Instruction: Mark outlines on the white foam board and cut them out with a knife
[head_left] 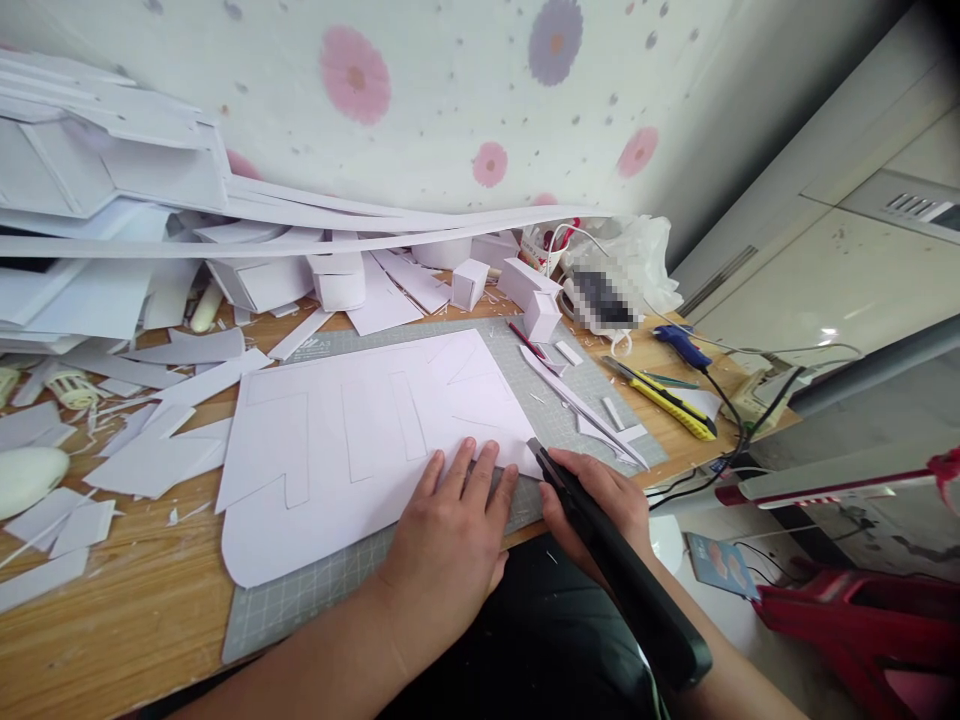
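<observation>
A white board [330,430] with pencilled outlines lies over a grey cutting mat [300,610]. My left hand [457,520] presses on its near edge, fingers stretched out and slightly apart. Wrapped around a black utility knife [622,560] is my right hand [607,500]. The knife's blade end points at the board's right corner, close to my left fingertips; whether it touches the board I cannot tell. Beyond the knife, thin white offcuts [574,395] and a dark red pen [526,340] rest on the mat.
White scraps [165,440] and stacked white pieces [112,160] crowd the left side. Small white boxes [469,284] stand behind the mat. On the right are a yellow cutter [667,400], a blue glue gun [682,345] with its cable, and a plastic bag [637,255].
</observation>
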